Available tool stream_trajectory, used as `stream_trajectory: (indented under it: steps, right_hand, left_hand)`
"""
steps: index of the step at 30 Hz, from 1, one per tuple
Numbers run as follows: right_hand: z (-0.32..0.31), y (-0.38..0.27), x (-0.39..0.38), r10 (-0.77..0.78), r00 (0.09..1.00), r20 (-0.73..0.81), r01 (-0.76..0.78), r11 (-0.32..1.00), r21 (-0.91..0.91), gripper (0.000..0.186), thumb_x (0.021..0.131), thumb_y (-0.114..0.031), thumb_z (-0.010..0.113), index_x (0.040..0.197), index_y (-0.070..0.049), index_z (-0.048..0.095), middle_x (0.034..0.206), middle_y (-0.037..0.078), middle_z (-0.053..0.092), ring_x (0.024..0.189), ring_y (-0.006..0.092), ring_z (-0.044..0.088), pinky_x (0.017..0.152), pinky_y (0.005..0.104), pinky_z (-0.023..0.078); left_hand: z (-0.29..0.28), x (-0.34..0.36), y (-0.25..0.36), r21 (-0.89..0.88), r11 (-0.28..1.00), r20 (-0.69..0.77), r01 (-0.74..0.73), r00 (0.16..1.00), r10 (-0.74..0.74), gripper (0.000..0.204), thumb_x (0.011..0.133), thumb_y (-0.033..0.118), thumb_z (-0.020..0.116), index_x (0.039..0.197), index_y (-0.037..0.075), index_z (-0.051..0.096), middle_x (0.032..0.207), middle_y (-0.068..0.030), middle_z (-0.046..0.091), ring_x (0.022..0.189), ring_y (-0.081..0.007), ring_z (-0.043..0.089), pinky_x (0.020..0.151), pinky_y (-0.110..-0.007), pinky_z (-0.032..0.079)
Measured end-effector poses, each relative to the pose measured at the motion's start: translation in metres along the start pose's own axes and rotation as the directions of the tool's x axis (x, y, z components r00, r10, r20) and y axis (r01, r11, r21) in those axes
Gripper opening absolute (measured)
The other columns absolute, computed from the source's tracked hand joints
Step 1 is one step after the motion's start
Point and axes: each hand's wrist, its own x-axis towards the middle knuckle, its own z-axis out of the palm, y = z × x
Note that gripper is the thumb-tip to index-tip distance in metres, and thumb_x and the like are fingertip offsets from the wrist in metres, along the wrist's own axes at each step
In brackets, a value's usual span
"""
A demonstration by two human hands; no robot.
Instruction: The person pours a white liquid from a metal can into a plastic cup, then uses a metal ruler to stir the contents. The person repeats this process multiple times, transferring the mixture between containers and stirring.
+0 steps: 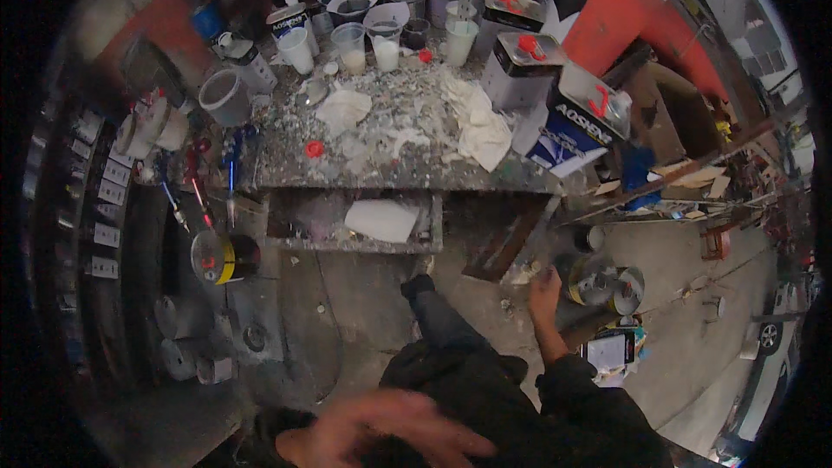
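Low in front of my body, my left hand (394, 425) is smeared by motion, its fingers stretched out and apart with nothing seen in them. My right hand (545, 290) hangs over the floor on the right, beside the lower end of a brown cabinet door (511, 247). Its fingers are small and dark, so their grip is unclear. Close to it on the right stand several round metal cans (593, 279). Ahead, an open drawer (354, 244) juts from the workbench (373, 169), with a white sheet (381, 220) in it.
Plastic cups (349, 48), paper strainers (351, 2) and rectangular metal tins (582, 117) crowd the paint-spattered bench, along with a crumpled cloth (483, 134). Spray guns (231, 169) hang at its left edge above a yellow-banded can (225, 258). A cardboard box (680, 113) is at right.
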Motion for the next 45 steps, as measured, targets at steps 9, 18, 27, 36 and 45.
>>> stream_trajectory:
  steps: [9, 18, 27, 36, 45]
  right_hand:
    - [0.1, 0.029, 0.08, 0.248, 0.897, 0.365, -0.251, 0.967, -0.04, 0.058, 0.092, -0.034, 0.066, 0.133, 0.002, 0.048, 0.115, 0.016, 0.063, 0.094, 0.0243, 0.065, 0.072, 0.0366, 0.053]
    - [0.125, -0.086, 0.14, 0.445, 0.729, 0.52, -0.624, 0.744, 0.239, 0.041, 0.099, -0.029, 0.061, 0.126, 0.0, 0.055, 0.108, 0.015, 0.064, 0.083, 0.0233, 0.067, 0.067, 0.0359, 0.053]
    - [0.165, -0.198, 0.148, 0.305, 0.754, 0.581, -0.55, 0.777, 0.305, 0.028, 0.098, -0.029, 0.062, 0.1, -0.001, 0.066, 0.085, 0.009, 0.068, 0.068, 0.0159, 0.066, 0.057, 0.0289, 0.051]
    - [0.262, -0.237, 0.014, -0.208, 0.767, 0.606, 0.314, 0.947, -0.072, 0.027, 0.083, -0.022, 0.076, 0.104, -0.007, 0.069, 0.103, 0.013, 0.071, 0.094, 0.0275, 0.068, 0.078, 0.0432, 0.056]
    - [0.331, -0.233, -0.044, 0.093, 0.604, 0.791, 0.565, 0.65, -0.508, 0.042, 0.078, -0.014, 0.065, 0.12, -0.015, 0.064, 0.113, 0.009, 0.067, 0.109, 0.0322, 0.063, 0.088, 0.0477, 0.053]
  left_hand:
    - [-0.118, 0.042, 0.051, 0.401, 0.887, -0.727, 0.229, 0.669, 0.156, 0.037, 0.094, 0.011, 0.066, 0.124, -0.005, 0.053, 0.104, -0.0222, 0.069, 0.086, -0.0291, 0.071, 0.078, -0.041, 0.059]
    - [-0.2, 0.099, 0.075, 0.421, 0.875, -0.773, 0.237, 0.598, 0.21, 0.014, 0.099, 0.002, 0.055, 0.11, -0.005, 0.061, 0.099, -0.0149, 0.071, 0.086, -0.0205, 0.069, 0.077, -0.034, 0.057]
    - [-0.338, 0.047, 0.075, 0.517, 0.566, -0.836, 0.642, 0.519, 0.175, 0.014, 0.095, 0.007, 0.062, 0.106, -0.001, 0.066, 0.099, -0.0113, 0.071, 0.088, -0.0174, 0.069, 0.079, -0.032, 0.054]
    - [-0.468, -0.017, 0.049, 0.819, -0.267, -0.565, 0.509, 0.797, -0.214, 0.036, 0.082, 0.015, 0.07, 0.117, 0.009, 0.066, 0.111, -0.0171, 0.069, 0.094, -0.0381, 0.068, 0.083, -0.045, 0.055]
    - [-0.538, -0.062, 0.027, 0.725, -0.595, -0.68, 0.348, 0.498, -0.538, 0.047, 0.082, 0.011, 0.063, 0.128, 0.019, 0.06, 0.1, -0.0173, 0.071, 0.093, -0.04, 0.068, 0.08, -0.052, 0.056]
